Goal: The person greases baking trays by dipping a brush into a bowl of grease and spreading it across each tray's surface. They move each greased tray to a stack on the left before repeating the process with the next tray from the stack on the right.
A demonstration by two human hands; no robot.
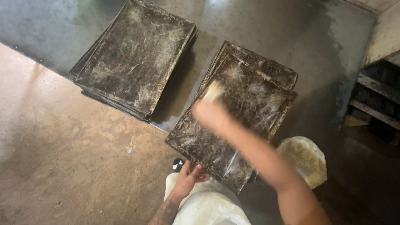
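The top tray (246, 108), dark and scratched, is greasy-streaked. The right hand (207, 109), blurred, grips a pale pad (213, 91) on it; the left hand (189, 174), fingers curled, holds its near edge.

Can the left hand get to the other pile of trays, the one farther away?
Probably not from where it is. The left hand rests on the near edge of the top tray, close to the knee. The far pile lies across bare floor; nothing blocks the way, but it looks a long stretch.
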